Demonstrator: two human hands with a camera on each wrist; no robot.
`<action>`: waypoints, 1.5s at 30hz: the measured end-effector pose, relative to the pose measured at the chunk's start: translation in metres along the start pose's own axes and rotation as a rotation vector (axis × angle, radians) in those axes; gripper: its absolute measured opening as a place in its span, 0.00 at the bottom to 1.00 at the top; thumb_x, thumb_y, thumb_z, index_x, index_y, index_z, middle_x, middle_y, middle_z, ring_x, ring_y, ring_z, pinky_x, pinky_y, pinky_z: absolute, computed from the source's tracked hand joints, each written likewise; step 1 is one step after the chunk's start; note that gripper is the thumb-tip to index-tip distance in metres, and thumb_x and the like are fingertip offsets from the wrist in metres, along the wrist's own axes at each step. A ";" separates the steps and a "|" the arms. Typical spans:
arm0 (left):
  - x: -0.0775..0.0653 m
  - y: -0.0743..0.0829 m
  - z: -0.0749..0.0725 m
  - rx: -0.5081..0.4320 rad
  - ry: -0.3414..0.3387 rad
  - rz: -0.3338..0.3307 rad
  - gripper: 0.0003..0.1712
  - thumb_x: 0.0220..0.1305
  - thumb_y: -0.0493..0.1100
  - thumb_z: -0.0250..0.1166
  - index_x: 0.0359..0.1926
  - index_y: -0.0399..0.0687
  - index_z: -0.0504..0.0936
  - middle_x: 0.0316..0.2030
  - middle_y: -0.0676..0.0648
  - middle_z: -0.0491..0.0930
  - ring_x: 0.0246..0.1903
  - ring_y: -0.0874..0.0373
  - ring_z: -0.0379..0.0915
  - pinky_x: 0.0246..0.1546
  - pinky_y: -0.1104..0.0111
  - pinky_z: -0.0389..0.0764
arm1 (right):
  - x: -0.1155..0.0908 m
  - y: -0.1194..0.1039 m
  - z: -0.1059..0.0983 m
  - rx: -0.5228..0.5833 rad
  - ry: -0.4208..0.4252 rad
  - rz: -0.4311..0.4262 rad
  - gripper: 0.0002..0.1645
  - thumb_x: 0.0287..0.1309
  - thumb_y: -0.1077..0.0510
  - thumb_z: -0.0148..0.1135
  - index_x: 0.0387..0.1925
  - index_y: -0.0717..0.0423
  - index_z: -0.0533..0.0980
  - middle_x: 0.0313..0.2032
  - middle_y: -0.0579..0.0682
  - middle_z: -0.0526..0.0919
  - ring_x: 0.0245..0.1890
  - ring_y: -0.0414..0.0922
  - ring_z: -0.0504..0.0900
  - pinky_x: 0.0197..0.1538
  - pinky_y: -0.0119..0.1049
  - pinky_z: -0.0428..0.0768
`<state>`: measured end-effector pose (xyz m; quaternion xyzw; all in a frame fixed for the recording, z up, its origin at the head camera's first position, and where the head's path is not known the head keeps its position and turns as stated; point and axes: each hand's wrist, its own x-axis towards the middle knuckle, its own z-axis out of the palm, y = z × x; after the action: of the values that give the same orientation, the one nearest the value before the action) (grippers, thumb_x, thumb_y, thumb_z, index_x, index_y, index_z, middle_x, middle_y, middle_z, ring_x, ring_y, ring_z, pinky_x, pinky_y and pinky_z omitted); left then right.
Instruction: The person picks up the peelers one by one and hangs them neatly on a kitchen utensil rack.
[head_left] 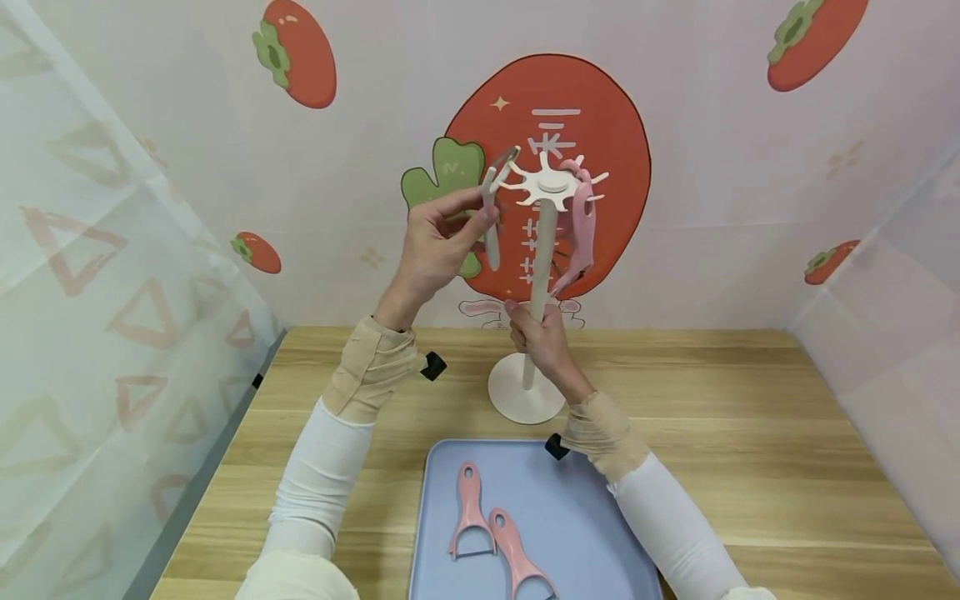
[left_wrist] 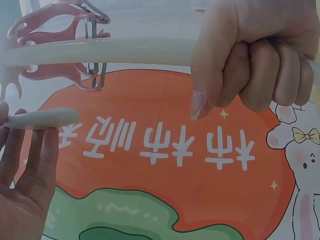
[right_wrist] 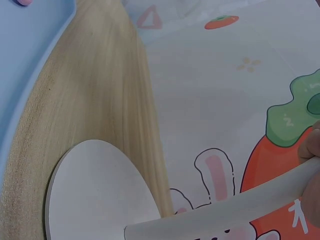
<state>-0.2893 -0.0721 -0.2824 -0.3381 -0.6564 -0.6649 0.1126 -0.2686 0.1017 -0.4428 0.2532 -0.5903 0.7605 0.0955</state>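
My left hand (head_left: 441,237) pinches a whitish peeler (head_left: 491,240) between thumb and fingers. Its forked blade end points up, right at the hook tips on the left of a white hook stand (head_left: 553,187). Lower down, my right hand (head_left: 546,337) grips the stand's post (head_left: 542,271), with fingers curled round it in the left wrist view. Pink peelers (head_left: 582,233) hang from hooks on the right side, handles downward; their metal blades show in the left wrist view. The stand's round base (right_wrist: 100,195) rests on the table.
A blue tray (head_left: 585,525) lies at the front of the wooden table (head_left: 750,467). On it are a pink peeler (head_left: 469,496) and, beside it, another pink peeler (head_left: 510,537). A patterned curtain (head_left: 712,250) hangs behind the table, with more fabric at both sides.
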 end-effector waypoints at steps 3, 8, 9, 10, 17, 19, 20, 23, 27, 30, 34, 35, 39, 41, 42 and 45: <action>0.001 -0.002 0.001 0.005 -0.001 0.013 0.20 0.68 0.37 0.67 0.58 0.33 0.84 0.45 0.39 0.88 0.42 0.40 0.85 0.37 0.60 0.88 | 0.000 0.000 0.000 0.000 -0.002 -0.004 0.36 0.72 0.52 0.57 0.09 0.63 0.60 0.07 0.44 0.59 0.07 0.41 0.55 0.12 0.33 0.52; 0.003 -0.004 0.005 0.005 -0.007 0.023 0.19 0.69 0.36 0.66 0.57 0.33 0.84 0.46 0.39 0.87 0.40 0.49 0.86 0.37 0.61 0.88 | 0.000 0.000 -0.001 0.010 -0.011 -0.014 0.35 0.73 0.53 0.56 0.09 0.62 0.60 0.08 0.44 0.59 0.07 0.41 0.55 0.12 0.33 0.51; 0.003 -0.005 0.006 0.003 -0.006 0.021 0.18 0.69 0.36 0.66 0.57 0.33 0.84 0.45 0.42 0.88 0.39 0.50 0.85 0.37 0.61 0.88 | 0.000 0.000 -0.001 0.013 -0.013 -0.013 0.35 0.73 0.53 0.56 0.09 0.62 0.60 0.08 0.44 0.58 0.07 0.41 0.55 0.12 0.33 0.51; 0.004 -0.005 0.006 0.001 -0.006 0.019 0.18 0.69 0.36 0.66 0.57 0.33 0.84 0.45 0.44 0.88 0.39 0.51 0.85 0.37 0.61 0.88 | 0.000 0.000 -0.001 0.014 -0.013 -0.010 0.35 0.73 0.53 0.56 0.09 0.62 0.60 0.08 0.44 0.58 0.07 0.41 0.55 0.12 0.33 0.51; 0.005 -0.006 0.009 -0.025 -0.007 0.002 0.18 0.69 0.36 0.66 0.57 0.33 0.85 0.45 0.46 0.88 0.39 0.51 0.86 0.39 0.58 0.88 | 0.000 -0.002 0.000 0.011 -0.005 0.005 0.36 0.73 0.53 0.57 0.09 0.63 0.60 0.07 0.44 0.58 0.07 0.41 0.55 0.12 0.33 0.51; 0.006 -0.005 0.010 -0.024 -0.008 0.001 0.18 0.69 0.36 0.66 0.57 0.33 0.85 0.46 0.41 0.88 0.39 0.50 0.86 0.39 0.58 0.88 | 0.000 -0.003 0.001 0.011 -0.006 0.004 0.36 0.73 0.54 0.56 0.09 0.63 0.60 0.07 0.44 0.58 0.07 0.40 0.55 0.13 0.33 0.51; 0.006 -0.005 0.010 -0.019 -0.008 0.001 0.18 0.69 0.37 0.66 0.57 0.33 0.84 0.47 0.38 0.87 0.40 0.49 0.86 0.40 0.58 0.88 | 0.001 -0.003 0.001 0.010 -0.006 0.005 0.36 0.73 0.55 0.56 0.09 0.63 0.59 0.07 0.44 0.58 0.07 0.40 0.54 0.13 0.33 0.51; 0.007 -0.005 0.011 -0.001 -0.006 0.000 0.19 0.69 0.37 0.66 0.57 0.34 0.85 0.50 0.33 0.85 0.40 0.44 0.86 0.40 0.60 0.88 | 0.001 -0.004 0.002 0.015 -0.005 0.011 0.35 0.73 0.56 0.55 0.09 0.64 0.59 0.07 0.44 0.58 0.07 0.39 0.55 0.12 0.32 0.51; 0.008 -0.007 0.013 0.013 -0.009 0.001 0.19 0.69 0.37 0.66 0.58 0.32 0.84 0.50 0.32 0.84 0.39 0.41 0.86 0.39 0.60 0.88 | 0.000 -0.004 0.002 0.027 0.004 0.019 0.35 0.73 0.57 0.56 0.09 0.65 0.59 0.07 0.45 0.58 0.07 0.39 0.55 0.12 0.32 0.51; 0.007 -0.008 0.014 0.005 -0.018 0.003 0.20 0.69 0.36 0.65 0.58 0.28 0.82 0.49 0.32 0.84 0.40 0.41 0.86 0.39 0.59 0.88 | -0.001 -0.003 0.002 0.031 0.010 0.019 0.35 0.72 0.56 0.56 0.10 0.66 0.59 0.07 0.45 0.58 0.07 0.39 0.55 0.12 0.32 0.51; 0.007 -0.009 0.015 0.007 -0.027 -0.002 0.21 0.69 0.36 0.65 0.59 0.27 0.81 0.49 0.33 0.84 0.41 0.43 0.86 0.39 0.59 0.88 | -0.001 -0.001 0.002 0.026 0.011 0.011 0.35 0.72 0.54 0.57 0.10 0.66 0.60 0.07 0.45 0.59 0.07 0.39 0.56 0.12 0.32 0.52; 0.006 -0.010 0.015 0.012 -0.030 -0.001 0.21 0.69 0.36 0.65 0.59 0.27 0.81 0.49 0.33 0.84 0.41 0.44 0.86 0.39 0.58 0.88 | -0.001 -0.001 0.002 0.025 0.010 0.010 0.35 0.72 0.54 0.56 0.10 0.66 0.60 0.07 0.44 0.59 0.07 0.39 0.56 0.12 0.33 0.52; 0.006 -0.012 0.016 0.015 -0.034 -0.021 0.22 0.69 0.37 0.65 0.60 0.27 0.81 0.49 0.36 0.84 0.41 0.48 0.86 0.39 0.58 0.88 | -0.001 0.000 0.001 0.021 0.007 0.004 0.34 0.72 0.56 0.56 0.10 0.65 0.60 0.07 0.43 0.59 0.07 0.39 0.56 0.12 0.32 0.52; 0.006 -0.012 0.016 0.021 -0.033 -0.021 0.22 0.69 0.37 0.65 0.60 0.27 0.81 0.49 0.36 0.84 0.41 0.49 0.86 0.39 0.58 0.88 | -0.001 0.000 0.001 0.018 0.005 0.003 0.34 0.72 0.56 0.55 0.10 0.65 0.60 0.07 0.43 0.59 0.07 0.39 0.56 0.12 0.32 0.52; 0.007 -0.012 0.017 0.022 -0.031 -0.025 0.22 0.69 0.37 0.66 0.60 0.28 0.81 0.50 0.37 0.84 0.41 0.50 0.86 0.39 0.58 0.88 | -0.001 0.000 0.001 0.016 0.005 0.002 0.34 0.72 0.56 0.55 0.09 0.64 0.60 0.07 0.43 0.59 0.07 0.39 0.56 0.12 0.32 0.52; 0.008 -0.013 0.018 0.029 -0.034 -0.017 0.22 0.69 0.37 0.66 0.60 0.29 0.81 0.51 0.35 0.84 0.42 0.48 0.86 0.39 0.58 0.88 | -0.001 -0.001 0.000 0.011 0.006 0.000 0.34 0.72 0.56 0.55 0.10 0.64 0.60 0.07 0.43 0.59 0.07 0.39 0.56 0.12 0.32 0.52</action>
<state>-0.2976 -0.0512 -0.2894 -0.3418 -0.6708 -0.6504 0.1007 -0.2674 0.1016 -0.4427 0.2516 -0.5858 0.7644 0.0957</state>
